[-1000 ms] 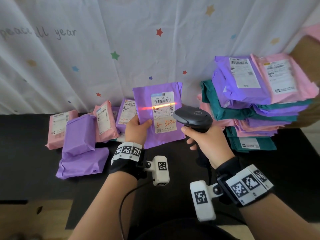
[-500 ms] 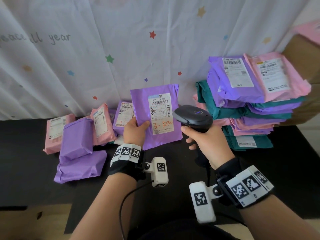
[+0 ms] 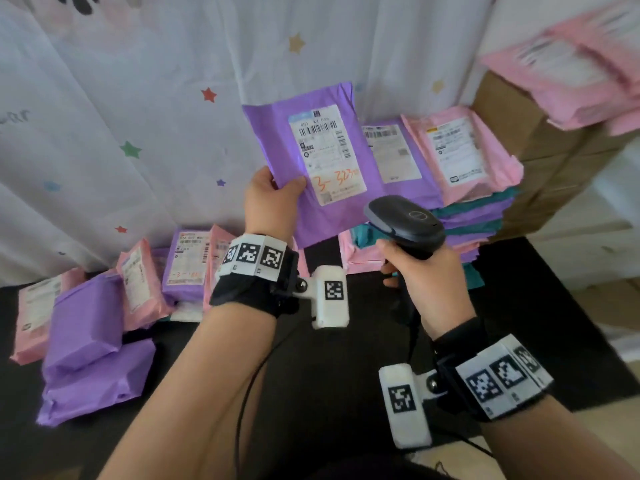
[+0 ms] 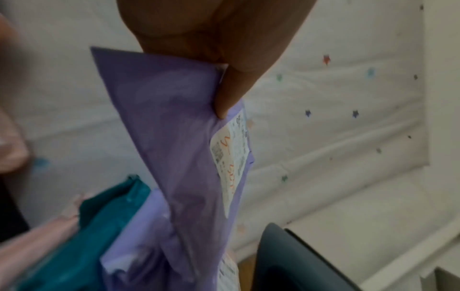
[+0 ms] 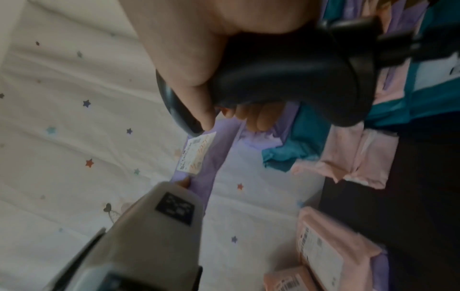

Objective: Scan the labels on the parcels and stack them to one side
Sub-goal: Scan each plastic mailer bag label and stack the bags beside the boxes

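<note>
Parcel [image 3: 313, 174] in my left hand [image 3: 268, 202]: flat purple plastic mailer, held up off the table [image 3: 329, 358], face toward me and tipped a little to the left. Thumb lies on its front near the lower left corner, the other fingers are behind it, so it is pinched by that corner. White shipping label [image 3: 327, 154] covers the right half of its face, with a barcode at the top, small print below, and an orange handwritten "3-" and digits near the bottom; the last digits are too blurred to read. From the left wrist view the mailer looks thin, soft and creased.

My right hand [image 3: 420, 278] wraps round the handle of a black barcode scanner [image 3: 405, 220], fingers curled tight about the grip. Scanner head sits just below and right of the held parcel's lower edge; whether they touch, I cannot tell.

Stack of parcels [image 3: 464, 202] stands on the right, far side of the table, behind the held one: pink and purple mailers with labels up on top, teal and purple layers under them.

Loose parcels [image 3: 93, 327] lie on the left of the table, pink and purple, some leaning on the white star-printed curtain [image 3: 138, 98] at the far edge.
</note>
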The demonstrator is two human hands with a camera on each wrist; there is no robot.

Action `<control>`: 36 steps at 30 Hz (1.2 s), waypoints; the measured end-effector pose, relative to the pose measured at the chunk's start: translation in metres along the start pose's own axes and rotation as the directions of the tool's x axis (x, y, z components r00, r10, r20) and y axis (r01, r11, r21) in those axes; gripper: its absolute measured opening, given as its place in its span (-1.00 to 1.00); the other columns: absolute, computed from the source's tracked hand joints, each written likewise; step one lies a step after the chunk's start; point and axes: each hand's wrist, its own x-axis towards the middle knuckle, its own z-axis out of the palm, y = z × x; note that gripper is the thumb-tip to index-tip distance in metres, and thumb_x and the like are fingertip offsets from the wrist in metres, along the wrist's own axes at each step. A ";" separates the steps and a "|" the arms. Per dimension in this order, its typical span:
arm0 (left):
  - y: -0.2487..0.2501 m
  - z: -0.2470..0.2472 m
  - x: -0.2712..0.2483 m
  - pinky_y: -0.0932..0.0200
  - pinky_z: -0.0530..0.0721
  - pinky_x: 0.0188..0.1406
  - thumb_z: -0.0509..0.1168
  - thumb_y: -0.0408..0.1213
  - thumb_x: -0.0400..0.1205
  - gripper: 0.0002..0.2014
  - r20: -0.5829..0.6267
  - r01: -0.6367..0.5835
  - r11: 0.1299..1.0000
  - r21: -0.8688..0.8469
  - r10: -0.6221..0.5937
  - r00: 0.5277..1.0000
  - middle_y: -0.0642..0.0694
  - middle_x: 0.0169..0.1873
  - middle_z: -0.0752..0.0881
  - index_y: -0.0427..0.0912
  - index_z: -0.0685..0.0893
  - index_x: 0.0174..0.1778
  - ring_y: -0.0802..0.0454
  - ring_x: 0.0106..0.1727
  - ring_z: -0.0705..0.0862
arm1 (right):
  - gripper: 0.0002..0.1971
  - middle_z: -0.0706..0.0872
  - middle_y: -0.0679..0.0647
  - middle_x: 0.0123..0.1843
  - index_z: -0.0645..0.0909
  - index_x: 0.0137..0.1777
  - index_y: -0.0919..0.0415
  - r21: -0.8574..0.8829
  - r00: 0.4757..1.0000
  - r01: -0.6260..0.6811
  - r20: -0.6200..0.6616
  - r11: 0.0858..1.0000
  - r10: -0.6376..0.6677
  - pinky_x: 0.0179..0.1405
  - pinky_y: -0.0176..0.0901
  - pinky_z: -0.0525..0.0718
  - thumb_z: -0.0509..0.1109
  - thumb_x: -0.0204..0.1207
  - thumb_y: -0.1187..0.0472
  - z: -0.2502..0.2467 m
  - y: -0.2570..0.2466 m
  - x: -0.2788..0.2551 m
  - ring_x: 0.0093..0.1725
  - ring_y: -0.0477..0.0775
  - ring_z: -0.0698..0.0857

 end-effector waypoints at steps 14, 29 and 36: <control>0.062 0.213 0.018 0.31 0.45 -0.22 0.30 -0.48 0.51 -0.64 0.140 -0.025 0.977 0.212 -0.005 0.990 -0.13 0.07 0.69 -0.29 0.56 0.24 -0.06 0.02 0.62 | -0.81 0.83 -0.05 -0.34 0.78 0.00 0.12 0.048 0.982 -0.013 -0.186 0.999 0.021 -0.42 -0.30 0.72 0.63 0.41 0.20 -0.137 0.010 0.071 -0.35 -0.15 0.80; 0.039 0.175 0.009 0.22 0.37 0.33 0.28 -0.44 0.52 -0.56 0.046 -0.318 0.883 0.346 0.323 0.945 -0.23 0.33 0.53 -0.23 0.56 0.36 -0.14 0.33 0.53 | -0.85 0.83 -0.09 -0.37 0.78 -0.04 0.13 0.021 0.998 -0.032 -0.062 0.999 0.033 -0.40 -0.33 0.72 0.63 0.41 0.20 -0.119 0.017 0.077 -0.36 -0.16 0.81; -0.075 0.069 0.009 0.06 0.40 0.34 0.22 -0.43 0.57 -0.58 -0.093 -0.018 0.866 0.500 0.075 0.993 -0.24 0.34 0.52 -0.21 0.54 0.37 -0.19 0.35 0.51 | -0.91 0.81 -0.03 -0.39 0.77 -0.09 0.13 -0.041 0.979 -0.102 0.171 0.994 0.108 -0.46 -0.26 0.71 0.60 0.45 0.27 -0.052 0.033 0.046 -0.42 -0.14 0.74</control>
